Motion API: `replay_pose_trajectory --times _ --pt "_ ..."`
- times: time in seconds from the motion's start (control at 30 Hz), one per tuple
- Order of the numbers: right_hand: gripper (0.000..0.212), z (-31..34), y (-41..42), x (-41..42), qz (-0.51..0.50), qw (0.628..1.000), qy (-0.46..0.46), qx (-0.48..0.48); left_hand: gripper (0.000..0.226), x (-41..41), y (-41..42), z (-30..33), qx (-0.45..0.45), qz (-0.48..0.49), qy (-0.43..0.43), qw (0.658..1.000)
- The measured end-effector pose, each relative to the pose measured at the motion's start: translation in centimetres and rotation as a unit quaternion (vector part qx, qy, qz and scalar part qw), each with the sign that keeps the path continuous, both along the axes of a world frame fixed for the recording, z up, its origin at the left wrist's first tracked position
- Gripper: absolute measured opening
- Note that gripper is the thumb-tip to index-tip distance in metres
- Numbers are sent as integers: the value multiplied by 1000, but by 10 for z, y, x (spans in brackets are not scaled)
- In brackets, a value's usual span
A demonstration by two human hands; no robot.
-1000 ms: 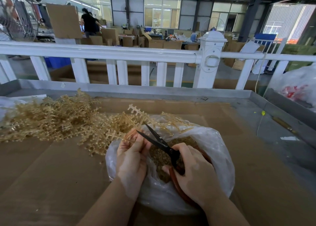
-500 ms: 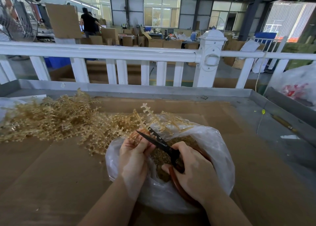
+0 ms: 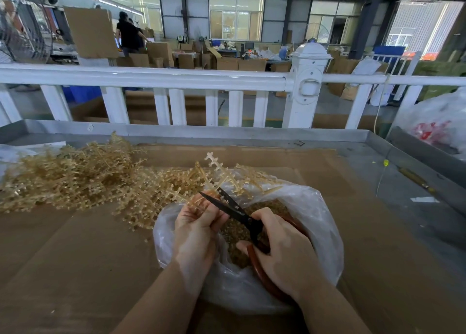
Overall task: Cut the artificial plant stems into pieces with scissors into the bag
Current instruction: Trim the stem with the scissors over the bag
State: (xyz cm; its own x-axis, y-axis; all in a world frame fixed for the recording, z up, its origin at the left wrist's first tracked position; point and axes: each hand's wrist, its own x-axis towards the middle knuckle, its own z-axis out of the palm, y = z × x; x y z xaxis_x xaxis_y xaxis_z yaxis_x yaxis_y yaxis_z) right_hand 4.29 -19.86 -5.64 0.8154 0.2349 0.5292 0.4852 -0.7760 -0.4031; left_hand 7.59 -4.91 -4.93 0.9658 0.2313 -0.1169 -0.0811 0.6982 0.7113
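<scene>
gripping the red-brown handles, your right hand point(image 3: 287, 254) works the scissors point(image 3: 233, 211), whose dark blades stand parted around a pale stem point(image 3: 219, 172). your left hand point(image 3: 195, 229) pinches that stem just beside the blades, over the mouth of the clear plastic bag point(image 3: 320, 222). cut pieces point(image 3: 235, 235) lie inside the bag. beyond, to your left, a pile of uncut stems point(image 3: 75, 174) spreads over the cardboard-lined table point(image 3: 327, 182). a white railing point(image 3: 156, 77) crosses behind, with stacked cartons point(image 3: 227, 62) farther off.
</scene>
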Motion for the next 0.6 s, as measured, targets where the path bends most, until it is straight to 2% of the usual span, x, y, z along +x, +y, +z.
replay_pose_trajectory --times 0.27,0.47,0.6 --pt "38 1 1 2 0 1000 -1 -16 21 -1 1 0 4 -3 0 1000" --pt "46 -1 3 3 -7 1000 -18 -20 20 0 2 0 -14 -28 -1 1000" --pt "40 -1 4 4 -22 999 -24 -33 20 0 3 0 -34 -39 4 999"
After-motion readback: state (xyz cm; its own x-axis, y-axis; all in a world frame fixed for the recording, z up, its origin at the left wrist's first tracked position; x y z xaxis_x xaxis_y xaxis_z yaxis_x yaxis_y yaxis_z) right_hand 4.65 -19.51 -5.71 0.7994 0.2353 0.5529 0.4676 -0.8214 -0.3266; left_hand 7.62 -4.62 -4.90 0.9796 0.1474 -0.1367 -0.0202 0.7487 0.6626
